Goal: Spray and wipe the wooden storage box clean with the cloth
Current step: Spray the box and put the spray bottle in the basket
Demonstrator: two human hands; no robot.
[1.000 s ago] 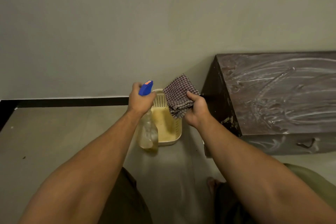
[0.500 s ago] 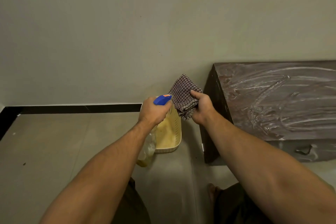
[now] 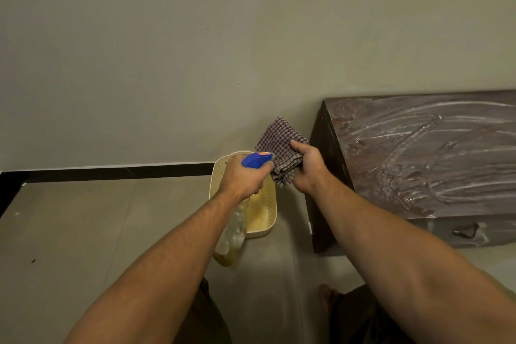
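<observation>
While your left hand [image 3: 241, 176] has its fingers curled round the neck of the spray bottle [image 3: 231, 235], with the blue nozzle aimed at the cloth [image 3: 279, 139], your right hand [image 3: 310, 168] holds that checked cloth bunched between thumb and fingers, just beside the nozzle. Neither hand is touching the wooden storage box [image 3: 418, 162], which sits on the floor [image 3: 83, 232] to your right, its back against the wall [image 3: 195, 36]. Judging from the whitish, swirling streaks across its dark lid, you look to be partway through: the top has had spray and at least one pass of wiping, but the smears show it is not clean yet. Some pale residue also shows on the front face near the metal latch [image 3: 469, 232], while the narrow end facing you looks dark and unmarked, so I cannot tell whether it has been done. What seems left is dampening the cloth, clearing the streaks from the lid, then working over the front and the end. By count you have one box, one cloth, one spray bottle with a little yellowish liquid at its bottom, and one cream perforated basket [image 3: 269, 204] standing on the floor behind the bottle, near the box's end.
</observation>
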